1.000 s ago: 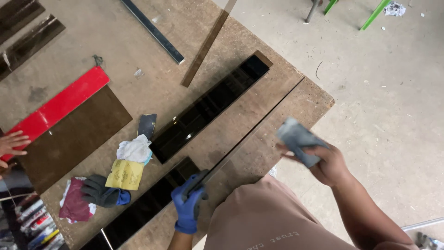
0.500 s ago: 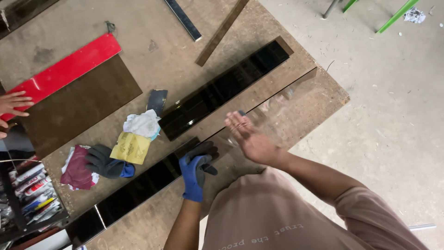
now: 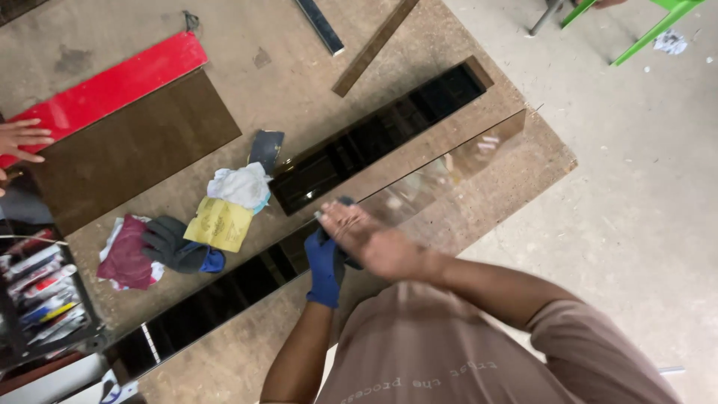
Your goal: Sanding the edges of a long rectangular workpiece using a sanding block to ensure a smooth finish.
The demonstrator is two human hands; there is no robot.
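Head camera view looks down on a worn wooden table. A long shiny strip lies slanted across the table, dark at its lower left end and see-through near its upper right end. The left hand, in a blue glove, rests on the strip near its middle, and I cannot tell if its fingers are curled or flat. The right hand is bare and lies over the strip just beside the gloved hand, touching it, with its fingers stretched out flat; something dark peeks out at the fingertips, too blurry to name. A second black strip lies near the first one, farther up the table. Left of the hands sits a pile of rags, with a dark glove and a dark red cloth beside it. A brown board and a red board lie at the far left, where another person's hand touches the red board.
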